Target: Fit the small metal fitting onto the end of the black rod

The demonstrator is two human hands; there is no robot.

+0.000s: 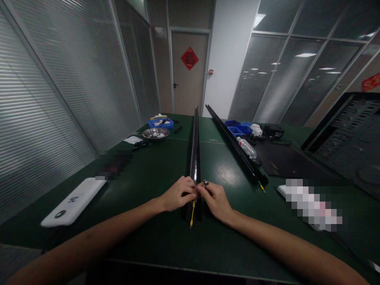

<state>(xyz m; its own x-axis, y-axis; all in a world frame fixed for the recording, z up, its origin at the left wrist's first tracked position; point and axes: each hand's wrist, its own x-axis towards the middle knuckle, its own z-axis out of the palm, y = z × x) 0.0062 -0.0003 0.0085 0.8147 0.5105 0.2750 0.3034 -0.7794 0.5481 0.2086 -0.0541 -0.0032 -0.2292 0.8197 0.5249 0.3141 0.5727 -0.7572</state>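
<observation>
A long black rail (194,146) lies on the green table and runs away from me, its near end between my hands. My left hand (179,194) is closed at that end, thumb and fingers pinched together; what they hold is hidden. From under its fingertips a short yellow wire (192,213) with a ring terminal hangs towards me. My right hand (216,200) sits against the rail's right side, fingers closed around a small shiny metal piece (206,183) that sticks up beside the forefinger. Both hands' fingertips nearly meet.
A second black rail (234,142) lies to the right, with a yellow-green wire (261,187). Nearby are blue bins (234,130), a plastic bottle (246,147) and a black panel (350,138). Leftward are a metal bowl (155,133), blue basket (160,123) and white device (74,201).
</observation>
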